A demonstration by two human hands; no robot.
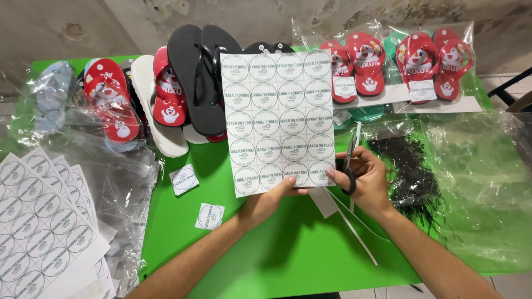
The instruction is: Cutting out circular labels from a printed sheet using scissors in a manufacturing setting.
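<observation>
Over the green worktop (pixel 288 249), the left hand (pixel 270 198) pinches the round-label sheet (pixel 277 119) upright by its bottom edge while the right hand (pixel 363 180), fingers clenched through black-handled scissors (pixel 349 166), trims its right margin; steady, straight snips seem called for.

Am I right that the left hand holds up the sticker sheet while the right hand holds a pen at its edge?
Not quite. The head view shows the right hand holding scissors, not a pen, at the edge of the sticker sheet. The left hand does hold the sheet up.
</observation>
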